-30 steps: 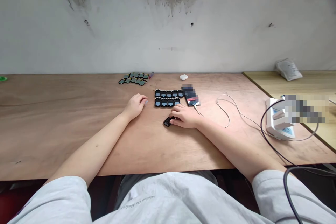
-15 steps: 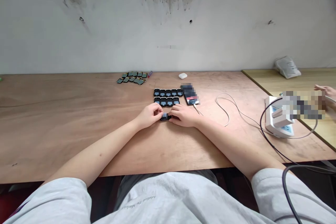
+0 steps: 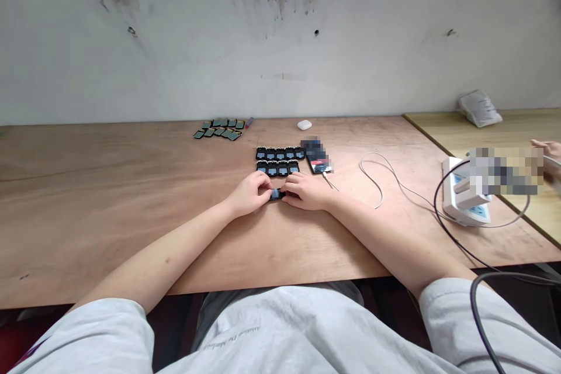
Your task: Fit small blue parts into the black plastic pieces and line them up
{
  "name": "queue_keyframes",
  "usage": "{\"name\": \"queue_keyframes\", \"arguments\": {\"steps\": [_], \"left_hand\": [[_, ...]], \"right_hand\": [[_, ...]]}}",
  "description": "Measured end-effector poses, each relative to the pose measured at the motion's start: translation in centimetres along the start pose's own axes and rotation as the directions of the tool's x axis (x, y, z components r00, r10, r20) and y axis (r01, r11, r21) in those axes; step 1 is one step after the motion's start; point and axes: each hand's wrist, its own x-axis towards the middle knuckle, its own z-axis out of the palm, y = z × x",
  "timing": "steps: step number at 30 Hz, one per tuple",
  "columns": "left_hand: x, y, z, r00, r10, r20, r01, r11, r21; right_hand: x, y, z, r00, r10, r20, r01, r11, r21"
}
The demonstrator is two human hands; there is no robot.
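Observation:
Both my hands meet on the plywood table (image 3: 131,204) over one small black part with a grey-blue screen (image 3: 276,193). My left hand (image 3: 250,193) pinches its left side with curled fingers, and my right hand (image 3: 307,191) presses on its right side, fingers closed. Just beyond the hands, two rows of several like black parts (image 3: 279,161) lie side by side. A cluster of flat green-grey pieces (image 3: 219,129) lies further back to the left.
A phone (image 3: 319,159) with a white cable (image 3: 381,178) lies right of the rows. A white earbud case (image 3: 304,125) sits near the wall. A white power strip (image 3: 464,196) with black cords stands at right, where another person's hand (image 3: 546,149) shows.
A second ago my left hand lay apart on the table while my right held the black part. The left hand then came in and now both grip the part.

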Motion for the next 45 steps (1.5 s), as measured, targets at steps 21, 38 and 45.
{"name": "queue_keyframes", "arguments": {"steps": [21, 38, 45], "left_hand": [[-0.2, -2.0, -1.0, 0.936, 0.32, 0.147, -0.333, 0.94, 0.077], [0.1, -1.4, -1.1, 0.954, 0.268, 0.136, -0.277, 0.959, 0.055], [0.0, -1.8, -1.0, 0.93, 0.348, 0.116, -0.356, 0.933, 0.058]], "right_hand": [[-0.1, 0.4, 0.2, 1.0, 0.006, -0.008, -0.006, 0.999, 0.032], [0.0, 0.4, 0.1, 0.999, 0.035, -0.009, -0.035, 0.998, 0.061], [-0.2, 0.6, 0.0, 1.0, 0.026, -0.003, -0.026, 0.998, 0.052]]}}
